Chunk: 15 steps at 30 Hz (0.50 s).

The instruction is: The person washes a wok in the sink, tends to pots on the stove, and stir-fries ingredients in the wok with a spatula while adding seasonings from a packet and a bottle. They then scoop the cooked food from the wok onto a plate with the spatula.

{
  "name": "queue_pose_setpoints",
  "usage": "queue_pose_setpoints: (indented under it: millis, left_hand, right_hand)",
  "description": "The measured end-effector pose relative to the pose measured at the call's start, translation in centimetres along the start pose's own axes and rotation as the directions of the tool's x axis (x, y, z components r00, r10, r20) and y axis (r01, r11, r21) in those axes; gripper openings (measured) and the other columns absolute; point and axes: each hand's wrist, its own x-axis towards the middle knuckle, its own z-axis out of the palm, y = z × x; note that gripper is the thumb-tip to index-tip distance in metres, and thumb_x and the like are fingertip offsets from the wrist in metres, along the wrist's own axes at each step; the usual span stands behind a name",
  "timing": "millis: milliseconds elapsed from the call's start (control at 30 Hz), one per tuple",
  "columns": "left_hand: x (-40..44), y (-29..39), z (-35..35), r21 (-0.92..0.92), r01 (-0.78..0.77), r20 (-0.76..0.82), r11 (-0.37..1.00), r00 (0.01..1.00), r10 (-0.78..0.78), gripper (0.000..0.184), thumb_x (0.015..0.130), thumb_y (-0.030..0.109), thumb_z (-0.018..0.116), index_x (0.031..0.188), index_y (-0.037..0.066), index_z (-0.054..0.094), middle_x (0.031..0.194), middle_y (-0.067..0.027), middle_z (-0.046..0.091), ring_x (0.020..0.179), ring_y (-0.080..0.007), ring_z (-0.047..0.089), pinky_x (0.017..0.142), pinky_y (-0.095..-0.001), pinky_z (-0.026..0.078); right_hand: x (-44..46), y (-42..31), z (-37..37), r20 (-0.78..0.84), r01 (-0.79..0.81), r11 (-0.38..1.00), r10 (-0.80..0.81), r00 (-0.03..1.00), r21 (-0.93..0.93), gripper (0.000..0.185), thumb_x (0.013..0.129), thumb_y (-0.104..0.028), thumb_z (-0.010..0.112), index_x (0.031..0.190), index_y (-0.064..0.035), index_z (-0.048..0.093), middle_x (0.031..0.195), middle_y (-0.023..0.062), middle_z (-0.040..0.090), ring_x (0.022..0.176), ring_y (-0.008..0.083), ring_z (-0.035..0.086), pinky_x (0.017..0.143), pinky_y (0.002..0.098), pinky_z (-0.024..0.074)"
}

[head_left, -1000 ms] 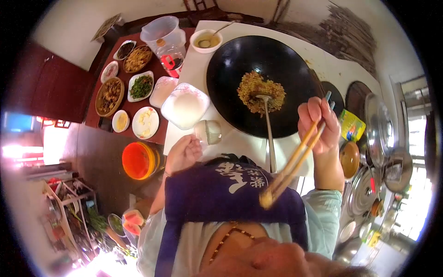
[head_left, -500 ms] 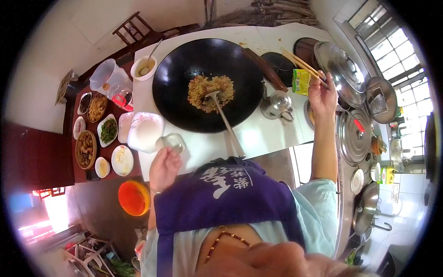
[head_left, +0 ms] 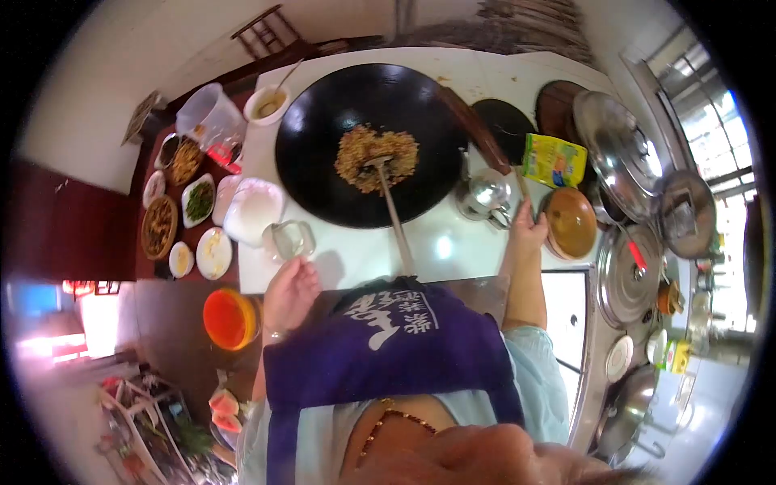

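My right hand (head_left: 527,233) is closed on the chopsticks (head_left: 523,186), which look short and foreshortened, pointing away from me. A wooden bowl (head_left: 570,223) lies just right of that hand, and a yellow-green packet (head_left: 554,160) lies beyond it. To its left stands a shiny metal pot (head_left: 483,194). My left hand (head_left: 293,293), fingers loosely curled, is just below a clear glass container (head_left: 288,240); nothing shows in the fingers, and I cannot tell if they touch the glass. A spatula (head_left: 391,206) rests in the black wok (head_left: 307,145), its head in a diced mixture (head_left: 373,149).
A white bowl (head_left: 267,103) with a spoon stands left of the wok, and an empty-looking white dish (head_left: 255,212) nearer. Several dishes of food cover the red table (head_left: 212,174) at left. Metal lids (head_left: 618,129) are at right; an orange basin (head_left: 229,318) is below.
My right hand has come down and left with the chopsticks, from above the packet to beside the wooden bowl. My left hand sits slightly lower relative to the glass container.
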Motion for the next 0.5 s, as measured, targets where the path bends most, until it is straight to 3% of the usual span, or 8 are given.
queue_pose_setpoints:
  millis: [33, 100, 133, 200, 300, 400, 467, 500]
  left_hand:
    - [0.1, -0.2, 0.2, 0.007, -0.006, 0.009, 1.000, 1.000, 0.006, 0.016, 0.096, 0.022, 0.045, 0.095, 0.009, 0.055, 0.085, -0.0023, 0.055, 0.078, -0.0146, 0.052, 0.070, -0.0278, 0.043]
    - [-0.3, -0.2, 0.3, 0.011, -0.010, -0.004, 1.000, 1.000, 0.010, 0.017, 0.096, 0.023, 0.046, 0.095, 0.009, 0.055, 0.085, -0.0023, 0.054, 0.077, -0.0146, 0.051, 0.069, -0.0274, 0.043]
    - [-0.6, -0.2, 0.3, 0.009, -0.027, -0.027, 1.000, 0.999, 0.028, 0.016, 0.096, 0.023, 0.047, 0.095, 0.009, 0.055, 0.085, -0.0023, 0.054, 0.077, -0.0145, 0.051, 0.069, -0.0273, 0.043]
    - [-1.0, -0.2, 0.2, -0.002, -0.059, -0.066, 0.998, 0.996, 0.059, 0.016, 0.095, 0.022, 0.047, 0.095, 0.008, 0.055, 0.085, -0.0022, 0.055, 0.076, -0.0144, 0.051, 0.069, -0.0272, 0.044]
    - [-1.2, 0.3, -0.6, -0.027, -0.108, -0.073, 0.994, 0.992, 0.106, 0.016, 0.095, 0.022, 0.048, 0.095, 0.008, 0.055, 0.085, -0.0026, 0.055, 0.076, -0.0145, 0.051, 0.068, -0.0269, 0.045]
    - [-0.8, 1.4, -1.0, -0.009, -0.160, -0.088, 0.987, 0.983, 0.159, 0.015, 0.095, 0.021, 0.048, 0.095, 0.008, 0.055, 0.085, -0.0028, 0.055, 0.076, -0.0147, 0.051, 0.069, -0.0270, 0.045]
    - [-0.7, 2.5, -1.9, -0.035, -0.184, -0.051, 0.982, 0.982, 0.182, 0.012, 0.094, 0.017, 0.049, 0.095, 0.006, 0.054, 0.085, -0.0043, 0.056, 0.078, -0.0153, 0.054, 0.071, -0.0278, 0.046]
    - [-0.7, 3.3, -2.2, -0.031, -0.203, -0.031, 0.979, 0.979, 0.202, 0.012, 0.094, 0.017, 0.049, 0.095, 0.006, 0.054, 0.085, -0.0043, 0.056, 0.077, -0.0152, 0.055, 0.071, -0.0279, 0.046]
  right_hand:
    - [-0.9, 1.1, -0.6, 0.199, 0.308, 0.815, -0.239, 0.950, -0.491, 0.042, 0.095, -0.024, 0.044, 0.117, 0.0113, 0.043, 0.109, 0.0214, 0.054, 0.099, 0.0284, 0.055, 0.085, 0.0355, 0.0524]
    - [-0.8, -0.8, -2.6, 0.333, 0.429, 0.624, -0.271, 0.903, -0.653, 0.030, 0.094, -0.025, 0.047, 0.103, 0.0026, 0.051, 0.089, 0.0119, 0.057, 0.082, 0.0196, 0.056, 0.064, 0.0264, 0.0492]
    - [0.6, -3.4, -3.4, 0.184, 0.254, 0.843, -0.188, 0.965, -0.474, 0.025, 0.094, -0.026, 0.048, 0.093, -0.0024, 0.054, 0.079, 0.0074, 0.056, 0.072, 0.0169, 0.055, 0.053, 0.0236, 0.0440]
    - [-10.4, 2.1, 3.5, 0.261, 0.413, 0.647, -0.323, 0.910, -0.641, 0.025, 0.094, -0.028, 0.049, 0.081, -0.0074, 0.053, 0.066, 0.0000, 0.048, 0.055, 0.0095, 0.042, 0.046, 0.0204, 0.0300]
    - [-15.9, 7.5, 3.6, 0.618, 0.621, -0.082, 0.062, 0.784, -0.780, 0.018, 0.092, -0.023, 0.054, 0.087, -0.0062, 0.057, 0.069, 0.0012, 0.050, 0.058, 0.0085, 0.047, 0.049, 0.0211, 0.0365]
    - [-18.1, 14.6, 1.6, 0.423, 0.814, -0.400, 0.708, 0.566, -0.421, 0.016, 0.084, -0.008, 0.060, 0.100, -0.0092, 0.061, 0.083, 0.0099, 0.056, 0.073, 0.0189, 0.059, 0.058, 0.0290, 0.0470]
    - [-18.9, 18.1, 0.8, -0.029, 0.862, -0.464, 0.877, 0.479, 0.204, 0.023, 0.081, -0.008, 0.057, 0.102, -0.0138, 0.062, 0.094, 0.0176, 0.055, 0.084, 0.0314, 0.061, 0.068, 0.0380, 0.0497]
    - [-18.1, 19.1, 0.0, -0.111, 0.872, -0.442, 0.875, 0.471, 0.211, 0.022, 0.081, -0.010, 0.056, 0.102, -0.0145, 0.062, 0.095, 0.0184, 0.055, 0.085, 0.0333, 0.061, 0.069, 0.0398, 0.0495]
